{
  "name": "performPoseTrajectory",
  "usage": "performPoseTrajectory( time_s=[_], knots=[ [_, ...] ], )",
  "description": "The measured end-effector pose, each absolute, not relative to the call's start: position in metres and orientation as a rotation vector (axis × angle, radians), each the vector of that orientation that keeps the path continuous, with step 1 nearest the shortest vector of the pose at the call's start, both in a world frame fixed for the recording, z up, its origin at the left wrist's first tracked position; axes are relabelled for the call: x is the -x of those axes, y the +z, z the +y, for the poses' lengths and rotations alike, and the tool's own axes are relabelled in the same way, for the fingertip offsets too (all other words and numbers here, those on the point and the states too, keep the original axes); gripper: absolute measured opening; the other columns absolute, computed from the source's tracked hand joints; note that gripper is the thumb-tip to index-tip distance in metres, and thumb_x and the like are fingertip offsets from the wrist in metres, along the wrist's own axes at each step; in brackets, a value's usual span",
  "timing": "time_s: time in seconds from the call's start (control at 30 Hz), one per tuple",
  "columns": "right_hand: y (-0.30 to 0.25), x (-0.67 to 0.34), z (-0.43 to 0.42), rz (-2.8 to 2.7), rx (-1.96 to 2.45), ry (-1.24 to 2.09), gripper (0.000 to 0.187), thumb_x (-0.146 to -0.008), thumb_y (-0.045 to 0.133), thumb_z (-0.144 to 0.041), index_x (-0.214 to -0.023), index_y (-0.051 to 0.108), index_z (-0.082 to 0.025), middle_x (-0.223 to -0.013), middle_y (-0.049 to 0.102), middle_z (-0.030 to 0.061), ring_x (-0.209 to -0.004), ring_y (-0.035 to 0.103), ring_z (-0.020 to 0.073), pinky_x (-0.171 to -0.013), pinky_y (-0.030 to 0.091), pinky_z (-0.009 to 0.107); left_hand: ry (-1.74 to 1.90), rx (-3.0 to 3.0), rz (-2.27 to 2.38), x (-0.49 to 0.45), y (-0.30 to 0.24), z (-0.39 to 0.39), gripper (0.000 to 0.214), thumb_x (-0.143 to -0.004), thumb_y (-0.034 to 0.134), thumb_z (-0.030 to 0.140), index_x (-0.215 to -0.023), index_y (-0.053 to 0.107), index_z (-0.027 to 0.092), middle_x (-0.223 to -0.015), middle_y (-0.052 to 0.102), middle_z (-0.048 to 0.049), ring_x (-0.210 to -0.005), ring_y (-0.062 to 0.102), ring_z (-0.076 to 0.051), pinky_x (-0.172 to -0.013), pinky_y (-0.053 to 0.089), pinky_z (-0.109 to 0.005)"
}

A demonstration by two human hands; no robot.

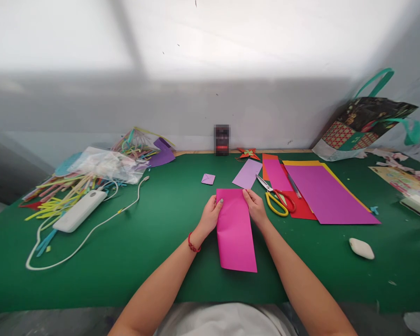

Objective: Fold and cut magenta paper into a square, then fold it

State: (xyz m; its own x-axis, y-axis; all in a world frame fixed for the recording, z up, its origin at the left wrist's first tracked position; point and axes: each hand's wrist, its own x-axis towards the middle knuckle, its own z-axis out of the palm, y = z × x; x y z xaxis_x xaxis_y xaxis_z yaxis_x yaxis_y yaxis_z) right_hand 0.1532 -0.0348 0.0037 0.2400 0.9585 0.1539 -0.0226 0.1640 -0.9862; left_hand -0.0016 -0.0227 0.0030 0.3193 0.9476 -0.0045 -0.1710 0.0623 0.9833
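Observation:
A long sheet of bright pink paper (236, 238) hangs between my hands, tilted toward me over the green table. My left hand (210, 215) pinches its left edge near the top, thumb in front. At the top right corner my right hand (255, 207) grips the same sheet. Just right of that hand lie scissors (278, 205) with one yellow and one red handle, blades slightly apart. Beyond the sheet sit a small folded lilac paper square (208, 179) and a lilac paper rectangle (248, 172).
Purple paper (336, 193) and other coloured sheets with a pen (294, 185) lie at right. A white power bank (80, 211) with a cable, paper strips (49, 210) and a plastic bag (108, 163) are left. A shopping bag (364, 123) leans on the wall; a white case (361, 248) lies front right.

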Motion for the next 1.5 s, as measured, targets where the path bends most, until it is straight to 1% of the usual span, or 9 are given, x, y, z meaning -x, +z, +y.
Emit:
performPoseTrajectory(
  time_s=[0.37,0.63,0.8,0.93,1.03,1.1,1.27,1.5],
  knots=[
    [0.003,-0.153,-0.035,-1.074,1.173,0.925,0.041,-0.072,0.053,-0.06,-0.06,0.05,-0.021,-0.06,0.046,-0.0014,-0.06,0.041,0.0144,-0.056,0.034,0.026,1.021,-1.159,0.878,0.001,0.005,-0.024,0.046,-0.067,0.06,0.057,-0.089,0.051,0.018,-0.086,0.061,-0.0036,-0.068,0.056,-0.013,-0.06,0.045,-0.024],
    [0.007,-0.152,-0.036,-1.09,1.201,0.895,0.044,-0.071,0.051,-0.064,-0.06,0.049,-0.021,-0.057,0.042,-0.0017,-0.057,0.037,0.0133,-0.051,0.032,0.026,1.01,-1.151,0.881,0.001,0.006,-0.024,0.045,-0.067,0.061,0.057,-0.086,0.05,0.018,-0.078,0.06,-0.0008,-0.06,0.054,-0.011,-0.056,0.044,-0.023],
    [0.006,-0.153,-0.035,-1.068,1.185,0.908,0.043,-0.071,0.053,-0.061,-0.06,0.047,-0.021,-0.057,0.038,-0.003,-0.054,0.033,0.0114,-0.049,0.029,0.025,0.984,-1.13,0.86,0.001,0.009,-0.026,0.047,-0.064,0.063,0.058,-0.087,0.05,0.018,-0.073,0.058,0.0008,-0.058,0.052,-0.011,-0.055,0.044,-0.023],
    [0.007,-0.153,-0.037,-1.073,1.172,0.995,0.041,-0.07,0.054,-0.06,-0.06,0.048,-0.021,-0.055,0.037,-0.0038,-0.051,0.031,0.0109,-0.048,0.026,0.025,1.058,-1.182,0.89,0.003,0.015,-0.027,0.042,-0.068,0.059,0.057,-0.078,0.053,0.017,-0.07,0.055,0.0014,-0.06,0.048,-0.01,-0.057,0.041,-0.022],
    [0.009,-0.152,-0.038,-1.106,1.169,1.022,0.041,-0.069,0.055,-0.061,-0.059,0.048,-0.021,-0.054,0.036,-0.004,-0.05,0.031,0.0111,-0.048,0.027,0.026,1.113,-1.229,0.959,0.006,0.016,-0.025,0.041,-0.071,0.056,0.057,-0.068,0.051,0.017,-0.063,0.049,0.0028,-0.055,0.042,-0.009,-0.053,0.037,-0.021],
    [0.009,-0.151,-0.039,-1.12,1.168,1.013,0.041,-0.069,0.055,-0.061,-0.059,0.048,-0.021,-0.054,0.036,-0.004,-0.05,0.031,0.011,-0.048,0.027,0.025,1.109,-1.258,0.984,0.007,0.016,-0.023,0.041,-0.072,0.056,0.056,-0.065,0.05,0.017,-0.06,0.045,0.0035,-0.054,0.039,-0.009,-0.051,0.034,-0.021],
    [0.011,-0.15,-0.04,-1.13,1.165,1.004,0.042,-0.069,0.054,-0.061,-0.058,0.046,-0.021,-0.053,0.034,-0.0042,-0.049,0.029,0.0104,-0.046,0.026,0.025,1.141,-1.313,1.01,0.007,0.013,-0.023,0.039,-0.074,0.054,0.054,-0.062,0.046,0.018,-0.059,0.043,0.004,-0.054,0.036,-0.009,-0.052,0.033,-0.021],
    [0.015,-0.149,-0.041,-1.107,1.133,1.061,0.041,-0.069,0.056,-0.059,-0.059,0.046,-0.021,-0.054,0.034,-0.0047,-0.048,0.029,0.0097,-0.045,0.024,0.025,1.131,-1.223,0.937,0.007,0.013,-0.023,0.042,-0.07,0.057,0.058,-0.063,0.044,0.018,-0.057,0.038,0.0054,-0.049,0.03,-0.007,-0.046,0.029,-0.02]
  ],
)
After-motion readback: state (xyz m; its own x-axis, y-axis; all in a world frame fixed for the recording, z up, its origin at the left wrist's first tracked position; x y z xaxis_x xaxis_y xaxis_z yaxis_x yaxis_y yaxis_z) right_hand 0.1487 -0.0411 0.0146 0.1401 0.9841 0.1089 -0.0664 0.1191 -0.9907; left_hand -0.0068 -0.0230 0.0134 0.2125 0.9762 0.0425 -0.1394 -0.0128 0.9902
